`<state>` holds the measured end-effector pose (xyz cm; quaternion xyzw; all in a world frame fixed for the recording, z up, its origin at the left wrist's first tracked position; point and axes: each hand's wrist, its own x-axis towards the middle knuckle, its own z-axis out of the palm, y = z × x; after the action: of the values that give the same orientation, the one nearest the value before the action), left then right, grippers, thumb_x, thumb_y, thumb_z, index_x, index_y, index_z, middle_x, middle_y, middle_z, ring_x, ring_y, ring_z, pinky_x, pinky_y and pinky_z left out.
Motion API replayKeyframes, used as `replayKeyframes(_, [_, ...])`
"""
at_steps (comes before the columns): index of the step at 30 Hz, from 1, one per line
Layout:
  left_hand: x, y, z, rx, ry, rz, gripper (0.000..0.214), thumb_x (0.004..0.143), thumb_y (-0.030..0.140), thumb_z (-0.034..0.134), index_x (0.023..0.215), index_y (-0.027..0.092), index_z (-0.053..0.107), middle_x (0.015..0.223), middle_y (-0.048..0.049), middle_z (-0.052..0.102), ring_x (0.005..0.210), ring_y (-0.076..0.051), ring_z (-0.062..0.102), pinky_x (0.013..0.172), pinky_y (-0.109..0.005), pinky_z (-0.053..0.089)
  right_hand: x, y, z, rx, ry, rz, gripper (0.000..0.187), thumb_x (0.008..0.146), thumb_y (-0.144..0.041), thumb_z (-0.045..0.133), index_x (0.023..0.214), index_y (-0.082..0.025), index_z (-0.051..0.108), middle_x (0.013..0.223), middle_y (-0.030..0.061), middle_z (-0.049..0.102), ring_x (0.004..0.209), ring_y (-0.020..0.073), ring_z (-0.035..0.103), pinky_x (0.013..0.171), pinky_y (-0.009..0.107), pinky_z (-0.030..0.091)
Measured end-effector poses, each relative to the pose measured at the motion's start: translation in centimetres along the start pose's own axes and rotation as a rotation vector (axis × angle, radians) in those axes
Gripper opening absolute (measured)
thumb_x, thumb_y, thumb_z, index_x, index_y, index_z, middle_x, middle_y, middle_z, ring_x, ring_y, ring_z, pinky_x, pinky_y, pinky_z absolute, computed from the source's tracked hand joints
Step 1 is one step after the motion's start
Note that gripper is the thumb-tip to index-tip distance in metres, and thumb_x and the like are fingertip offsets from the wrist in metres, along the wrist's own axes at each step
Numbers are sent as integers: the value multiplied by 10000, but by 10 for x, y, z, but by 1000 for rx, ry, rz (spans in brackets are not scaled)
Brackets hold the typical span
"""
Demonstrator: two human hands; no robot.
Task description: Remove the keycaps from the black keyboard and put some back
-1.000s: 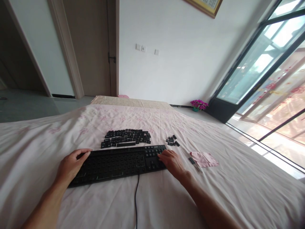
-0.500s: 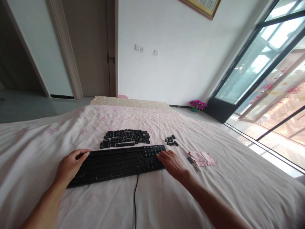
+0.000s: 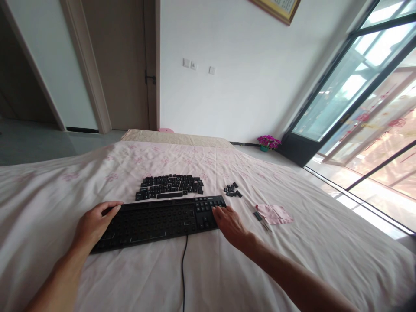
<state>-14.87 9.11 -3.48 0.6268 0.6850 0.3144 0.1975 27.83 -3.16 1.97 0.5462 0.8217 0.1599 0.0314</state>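
Note:
A black computer keyboard (image 3: 152, 223) lies flat on the bedsheet, tilted slightly. Most keycaps are off its main block, while several remain at the right end. My left hand (image 3: 97, 221) grips the upper left corner, thumb and fingers closed on the edge. Over the number pad rests my right hand (image 3: 229, 223), its fingers bent together against the keyboard's right end. Whether a keycap is pinched there is hidden. Behind the keyboard, loose keycaps (image 3: 170, 185) sit in rows, with a long space bar (image 3: 169, 195) in front. A smaller group of keycaps (image 3: 231, 190) lies farther right.
The keyboard's cable (image 3: 183, 273) runs toward me over the pale bedsheet (image 3: 136, 286). To the right lie a pink cloth (image 3: 274, 214), a small dark piece (image 3: 258, 216) and a thin tool (image 3: 265, 224). Purple flowers (image 3: 268, 142) stand on the floor beyond the bed.
The view has shifted slightly, so everything sits a little higher and to the left. Both hands keep their places at the keyboard; the loose keycaps lie as before.

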Motion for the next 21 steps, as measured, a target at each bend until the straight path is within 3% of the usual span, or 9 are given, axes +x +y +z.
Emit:
replayKeyframes(8, [1,1,-1,29,-12,-9,342,788,480,552,1010,285,726,975,13,746,865,-214,672,713,-256,480,-3,-2,3,19,-15,4,327,851,9,430,1065,-153,617,956,101,622,760,201,545,720,346,402])
replayKeyframes(13, [3,-4,1,24,-36,-26,345,795,501,551,1027,305,714,1011,14,737,914,-219,668,748,-268,479,-5,29,-2,258,15,60,377,887,-58,443,1143,-247,645,879,35,634,743,149,572,690,270,394])
replayKeyframes(18, [5,-6,3,12,-38,-29,342,794,507,551,1025,312,711,1014,17,736,923,-225,671,757,-272,486,13,89,14,396,155,434,329,931,-204,450,1123,-283,705,1012,36,682,903,167,624,728,249,426])
replayKeyframes(21, [4,-4,3,10,-38,-33,337,790,506,550,1008,309,716,1009,17,737,922,-226,673,756,-272,489,34,125,26,345,24,658,297,913,-271,496,1102,-293,724,1097,21,688,964,171,624,730,226,418])
